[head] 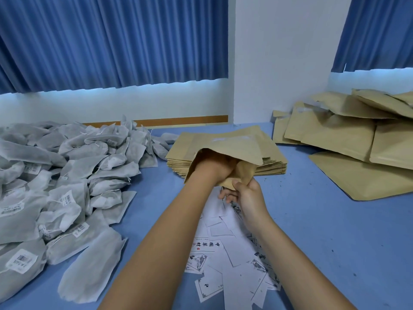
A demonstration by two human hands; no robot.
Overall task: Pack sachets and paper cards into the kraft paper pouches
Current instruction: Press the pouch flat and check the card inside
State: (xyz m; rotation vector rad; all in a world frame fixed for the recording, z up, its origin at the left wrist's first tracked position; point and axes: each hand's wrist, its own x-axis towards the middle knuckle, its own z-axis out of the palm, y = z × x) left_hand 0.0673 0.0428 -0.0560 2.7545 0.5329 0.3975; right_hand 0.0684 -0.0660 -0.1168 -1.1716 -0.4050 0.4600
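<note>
A worker's left hand [215, 167] is reaching wrist-deep into a kraft paper pouch [244, 172], while the right hand [247, 198] is pinching the pouch's lower lip between thumb and fingers, apparently pulling the mouth wide so the other hand can pass. The left fingers are hidden inside the pouch, so it cannot be told whether they are gripping anything or lying loose. The pouch is resting on a stack of flat pouches [274, 163] just beyond both hands, seemingly the supply of empty ones. A heap of grey sachets [67, 175] is lying on the table [324, 231] to the left of the left hand, within its easy reach. Paper cards [223, 253] are lying scattered under and between the forearms, on the near side of the hands. A looser pile of pouches [346, 135] is lying to the right of the right hand and beyond it, probably those already packed and put out of the way.
</note>
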